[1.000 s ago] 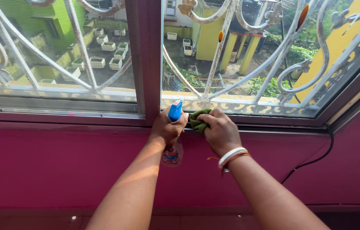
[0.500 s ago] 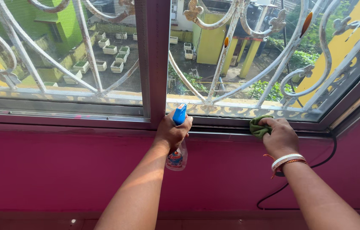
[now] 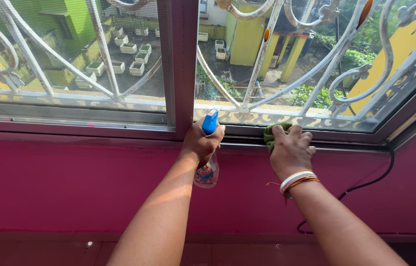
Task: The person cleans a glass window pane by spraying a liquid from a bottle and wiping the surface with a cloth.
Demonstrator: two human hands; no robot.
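My left hand grips a spray bottle with a blue trigger head, held against the bottom of the window's middle post; the clear body hangs down below my fist. My right hand presses a green cloth onto the lower track of the window frame, a short way right of the bottle. Bangles and a thread circle my right wrist.
A maroon window frame with a mesh pane on the left and an open pane on the right. Outside stands a white ornate metal grille. Below is a pink wall; a black cable runs down at the right.
My right hand with the cloth slid right along the track, then came back left toward the bottle. My left hand kept its hold on the bottle in place.
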